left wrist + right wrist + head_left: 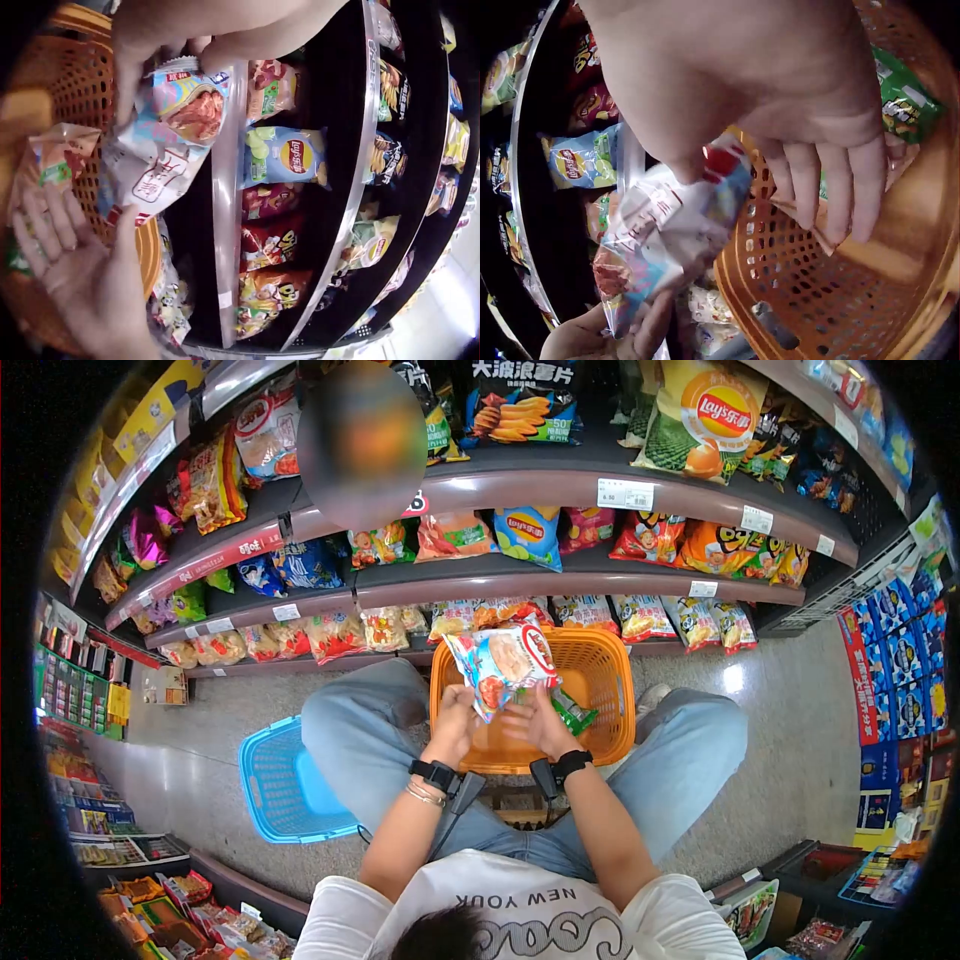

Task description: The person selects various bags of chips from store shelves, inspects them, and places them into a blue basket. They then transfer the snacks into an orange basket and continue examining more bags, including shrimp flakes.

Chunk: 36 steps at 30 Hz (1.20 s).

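Observation:
A white and light-blue snack bag (pixel 508 660) with a red logo is held tilted over an orange plastic basket (pixel 627 695) between the person's knees. The left hand (pixel 455 722) pinches the bag's edge; in the left wrist view its fingers bend over the crimped end. The right hand (pixel 545 722) has its thumb against the opposite edge of the bag, and its other fingers (pixel 832 187) stretch out straight over the basket. Inside the basket lie a green snack packet (pixel 907 97) and a pinkish-brown packet (pixel 64 154).
Ahead, shelves (pixel 520 488) carry many chip bags, with a row of snack bags (pixel 335 635) at the lowest level. A blue basket (pixel 262 780) stands on the floor beside the left knee. More goods line both sides and the area behind the person.

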Tool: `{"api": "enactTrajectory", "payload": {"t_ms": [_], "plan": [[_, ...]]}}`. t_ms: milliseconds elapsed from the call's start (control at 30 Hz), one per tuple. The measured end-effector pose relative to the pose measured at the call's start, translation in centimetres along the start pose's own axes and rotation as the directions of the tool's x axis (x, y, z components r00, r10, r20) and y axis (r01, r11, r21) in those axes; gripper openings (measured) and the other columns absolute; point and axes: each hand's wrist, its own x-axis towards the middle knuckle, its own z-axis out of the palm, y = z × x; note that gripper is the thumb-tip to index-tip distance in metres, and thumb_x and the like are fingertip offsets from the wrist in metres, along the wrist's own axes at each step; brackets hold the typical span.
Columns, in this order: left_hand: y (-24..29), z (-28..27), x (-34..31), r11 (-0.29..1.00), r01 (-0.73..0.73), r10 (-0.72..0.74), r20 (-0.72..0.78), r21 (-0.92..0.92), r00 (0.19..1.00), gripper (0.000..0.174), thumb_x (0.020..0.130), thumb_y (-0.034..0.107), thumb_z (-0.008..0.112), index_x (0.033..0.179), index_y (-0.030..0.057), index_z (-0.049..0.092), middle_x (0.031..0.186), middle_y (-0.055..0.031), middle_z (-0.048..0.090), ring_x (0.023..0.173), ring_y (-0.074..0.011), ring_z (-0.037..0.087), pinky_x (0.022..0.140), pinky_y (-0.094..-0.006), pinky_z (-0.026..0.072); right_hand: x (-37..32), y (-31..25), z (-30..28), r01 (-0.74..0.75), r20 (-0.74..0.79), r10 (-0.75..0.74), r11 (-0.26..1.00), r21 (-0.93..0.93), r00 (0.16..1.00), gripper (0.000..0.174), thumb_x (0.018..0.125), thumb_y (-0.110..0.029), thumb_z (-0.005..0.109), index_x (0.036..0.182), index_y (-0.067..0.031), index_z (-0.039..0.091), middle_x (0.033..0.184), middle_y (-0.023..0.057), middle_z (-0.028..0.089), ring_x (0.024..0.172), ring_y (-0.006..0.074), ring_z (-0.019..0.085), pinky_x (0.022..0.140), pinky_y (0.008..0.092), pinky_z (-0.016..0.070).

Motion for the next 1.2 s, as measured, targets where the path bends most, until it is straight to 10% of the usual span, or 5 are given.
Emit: {"api": "enactTrajectory", "payload": {"t_ms": [200, 533, 633, 833, 1200], "plan": [[-3.0, -1.1, -0.1, 0.907, 0.015, -0.079, 0.136, 0.421, 0.988, 0.004, 0.096, 0.009, 0.050, 0.099, 0.0075, 0.051, 0.093, 0.0005, 0.056, 0.082, -0.0094, 0.054, 0.077, -0.0246, 0.0451, -1.0, -1.9, 1.2, 0.259, 0.024, -0.270, 0.940, 0.222, 0.962, 0.057, 0.090, -0.047, 0.057, 0.132, -0.0108, 0.044, 0.129, 0.0070, 0.052, 0.119, 0.0245, 0.049, 0.099, 0.0436, 0.0398], [-2.8, 0.1, -1.8, 0.890, -0.010, -0.155, 0.324, 0.455, 0.933, 0.029, 0.093, 0.020, 0.059, 0.118, 0.0068, 0.055, 0.112, -0.0003, 0.060, 0.100, -0.0110, 0.056, 0.085, -0.0262, 0.0438, -0.1, -2.2, -0.8, 0.380, 0.064, -0.411, 0.882, 0.278, 0.909, 0.041, 0.092, -0.014, 0.057, 0.131, -0.0056, 0.044, 0.130, 0.0092, 0.053, 0.121, 0.0226, 0.050, 0.105, 0.0393, 0.0359], [-4.3, -0.7, -0.5, 0.907, -0.083, -0.054, 0.310, 0.412, 0.949, 0.026, 0.088, 0.012, 0.065, 0.111, 0.0024, 0.058, 0.104, -0.0044, 0.063, 0.093, -0.0136, 0.059, 0.083, -0.0256, 0.0453, -1.1, -2.8, 0.0, 0.473, -0.016, -0.476, 0.868, 0.151, 0.879, 0.041, 0.089, -0.007, 0.060, 0.127, -0.0041, 0.047, 0.126, 0.0098, 0.056, 0.116, 0.0225, 0.054, 0.101, 0.0382, 0.0409], [-5.4, -2.8, 2.3, 0.926, -0.073, 0.173, -0.245, 0.370, 0.954, 0.031, 0.094, 0.026, 0.059, 0.112, 0.0009, 0.054, 0.102, -0.0058, 0.060, 0.095, -0.0165, 0.058, 0.088, -0.0289, 0.0447, -2.9, -4.5, 1.3, 0.559, -0.062, -0.569, 0.819, -0.129, 0.820, 0.047, 0.080, 0.002, 0.068, 0.123, -0.0011, 0.048, 0.119, 0.0100, 0.059, 0.106, 0.0206, 0.059, 0.092, 0.0336, 0.0471], [-1.0, 1.0, -1.4, 0.985, -0.108, 0.086, 0.160, 0.137, 0.983, 0.065, 0.083, 0.031, 0.072, 0.129, -0.0037, 0.042, 0.125, -0.0124, 0.054, 0.112, -0.0168, 0.053, 0.096, -0.0308, 0.0423, -4.4, -3.8, 2.5, 0.367, 0.105, -0.363, 0.798, -0.478, 0.926, 0.060, 0.070, -0.002, 0.079, 0.122, -0.0010, 0.049, 0.115, 0.0081, 0.061, 0.103, 0.0174, 0.059, 0.090, 0.0321, 0.0467]]}}
